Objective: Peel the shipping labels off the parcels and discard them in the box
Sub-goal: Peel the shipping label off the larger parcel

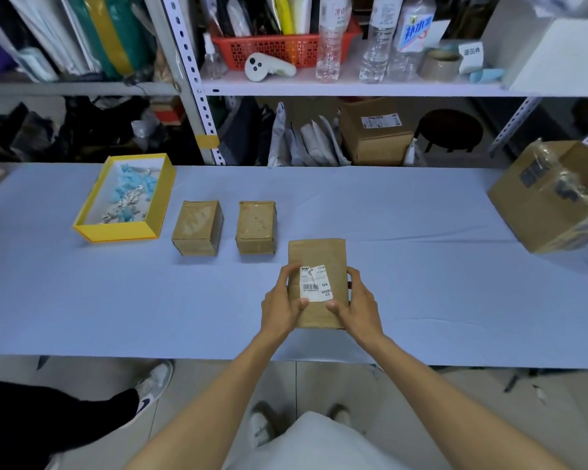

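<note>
**Head view.** A person holds a brown parcel over the near centre of the desk. Whether its lower edge rests on the desk cannot be told. The left hand wraps the parcel's left edge and the right hand its right edge. Each grip is closed round the parcel, fingers behind and thumb pressed on the front just below a lower corner of the white shipping label. The label lies stuck down on the parcel's front face, with a crease or small tear near its upper middle.

At far left stands the open yellow box, holding blue and white scraps. Between it and the held parcel sit two smaller parcels, whose tops show no label. A large carton lies at the right edge.

**Judged step:** lifting a label corner; the peel is not yet begun.

**Likely faults:**
- The label may split at the crease and come away in strips if pulled fast or across the damage.
- The parcel's paper skin may tear off with the adhesive.
- The parcel may twist loose once one hand lets go to peel.
- The sticky label may cling to the fingers and drop short of the box, which is well apart from the hands.
</note>
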Demonstrator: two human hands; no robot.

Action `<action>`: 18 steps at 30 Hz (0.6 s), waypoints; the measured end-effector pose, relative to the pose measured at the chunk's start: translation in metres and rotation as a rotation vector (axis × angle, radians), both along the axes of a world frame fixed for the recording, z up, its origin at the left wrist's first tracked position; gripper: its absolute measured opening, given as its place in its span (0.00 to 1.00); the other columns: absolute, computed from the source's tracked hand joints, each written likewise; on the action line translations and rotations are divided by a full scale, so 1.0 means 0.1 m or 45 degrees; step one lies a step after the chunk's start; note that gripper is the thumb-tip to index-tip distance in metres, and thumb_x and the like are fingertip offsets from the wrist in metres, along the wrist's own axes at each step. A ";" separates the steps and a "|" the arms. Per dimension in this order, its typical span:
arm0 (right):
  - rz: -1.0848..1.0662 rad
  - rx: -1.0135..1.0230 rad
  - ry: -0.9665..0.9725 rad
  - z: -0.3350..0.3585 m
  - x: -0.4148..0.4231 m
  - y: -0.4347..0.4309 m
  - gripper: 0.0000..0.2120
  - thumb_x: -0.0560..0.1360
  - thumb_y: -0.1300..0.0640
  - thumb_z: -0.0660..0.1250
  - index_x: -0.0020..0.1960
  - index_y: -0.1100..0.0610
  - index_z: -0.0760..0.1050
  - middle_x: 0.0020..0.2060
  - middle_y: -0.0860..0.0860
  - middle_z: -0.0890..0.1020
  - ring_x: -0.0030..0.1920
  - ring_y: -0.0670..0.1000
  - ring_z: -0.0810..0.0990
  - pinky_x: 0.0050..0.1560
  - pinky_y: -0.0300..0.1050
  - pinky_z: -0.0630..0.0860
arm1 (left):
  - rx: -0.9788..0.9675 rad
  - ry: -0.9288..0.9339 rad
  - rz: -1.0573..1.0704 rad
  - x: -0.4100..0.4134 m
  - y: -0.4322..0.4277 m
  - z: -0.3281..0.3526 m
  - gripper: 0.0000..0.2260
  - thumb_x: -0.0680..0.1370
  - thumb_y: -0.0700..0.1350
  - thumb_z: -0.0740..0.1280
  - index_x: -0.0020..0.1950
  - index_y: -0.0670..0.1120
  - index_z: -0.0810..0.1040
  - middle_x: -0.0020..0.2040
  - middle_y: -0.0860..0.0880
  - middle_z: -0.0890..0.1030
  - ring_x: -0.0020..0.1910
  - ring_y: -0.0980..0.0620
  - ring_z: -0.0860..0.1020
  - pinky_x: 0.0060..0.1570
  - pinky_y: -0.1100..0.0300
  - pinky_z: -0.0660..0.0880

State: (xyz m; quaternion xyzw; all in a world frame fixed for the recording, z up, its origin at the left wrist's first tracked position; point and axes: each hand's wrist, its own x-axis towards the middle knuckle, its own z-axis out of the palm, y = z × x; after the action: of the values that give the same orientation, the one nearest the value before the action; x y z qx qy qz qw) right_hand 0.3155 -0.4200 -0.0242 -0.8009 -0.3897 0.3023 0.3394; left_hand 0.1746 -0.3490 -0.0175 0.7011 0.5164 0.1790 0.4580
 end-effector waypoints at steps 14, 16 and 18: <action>0.003 -0.009 -0.039 -0.02 0.01 0.02 0.32 0.68 0.58 0.71 0.66 0.47 0.60 0.55 0.52 0.79 0.53 0.55 0.78 0.54 0.55 0.76 | -0.018 0.085 0.041 0.06 0.01 0.00 0.20 0.73 0.38 0.69 0.57 0.54 0.65 0.57 0.53 0.79 0.50 0.47 0.79 0.50 0.50 0.77; 0.009 0.002 -0.040 -0.04 0.01 0.02 0.31 0.68 0.58 0.71 0.66 0.47 0.60 0.55 0.52 0.79 0.52 0.55 0.78 0.54 0.55 0.77 | -0.047 0.061 0.081 0.05 0.00 -0.02 0.21 0.73 0.38 0.69 0.59 0.55 0.65 0.55 0.51 0.80 0.47 0.47 0.79 0.50 0.48 0.78; 0.016 0.005 -0.048 -0.06 0.02 0.02 0.31 0.69 0.57 0.72 0.66 0.48 0.60 0.55 0.52 0.78 0.52 0.55 0.78 0.53 0.54 0.77 | -0.043 0.030 0.065 0.03 -0.01 -0.02 0.28 0.73 0.38 0.68 0.67 0.58 0.64 0.55 0.50 0.79 0.48 0.48 0.78 0.51 0.48 0.77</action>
State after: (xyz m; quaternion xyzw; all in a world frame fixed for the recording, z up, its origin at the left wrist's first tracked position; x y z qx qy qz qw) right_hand 0.3176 -0.4177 -0.0298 -0.8033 -0.4016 0.2885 0.3319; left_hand 0.1779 -0.3499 -0.0200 0.6819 0.5425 0.1737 0.4588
